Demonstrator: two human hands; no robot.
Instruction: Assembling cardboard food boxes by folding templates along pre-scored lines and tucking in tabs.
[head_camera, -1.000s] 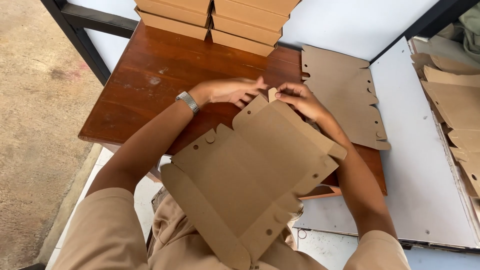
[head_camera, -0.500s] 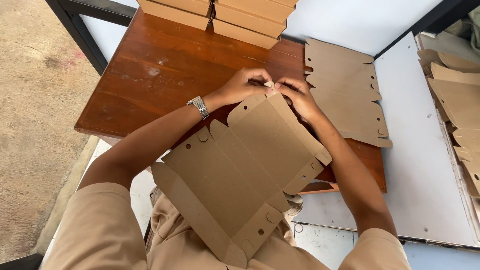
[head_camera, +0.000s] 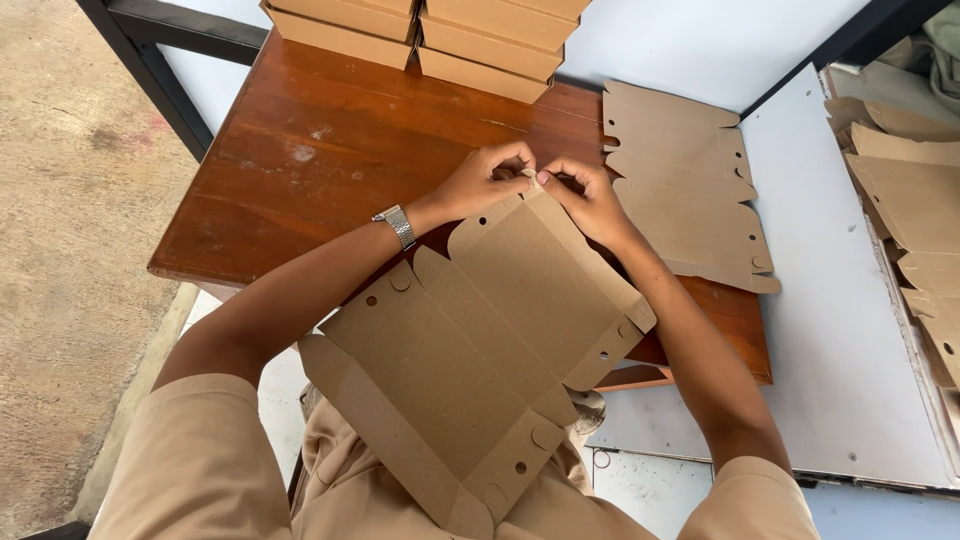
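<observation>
**A:** At the near edge of the wooden bench (head_camera: 300, 150) — what are the hands doing?

**B:** Left hand (head_camera: 482, 182) and right hand (head_camera: 590, 200) meet at the far corner of a flat brown cardboard box blank (head_camera: 480, 350), each grip pinched shut on its tabs. The blank slopes from the bench down onto the lap, seemingly so that corner sits within easy reach.

**A:** And around it?

**B:** More flat blanks (head_camera: 690, 190) lie just right — folded boxes (head_camera: 440, 30) are stacked at the far edge.

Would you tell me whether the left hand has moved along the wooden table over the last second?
Yes. The left hand moved right across the wooden table, closing on the right hand at the cardboard blank's far corner.
</observation>
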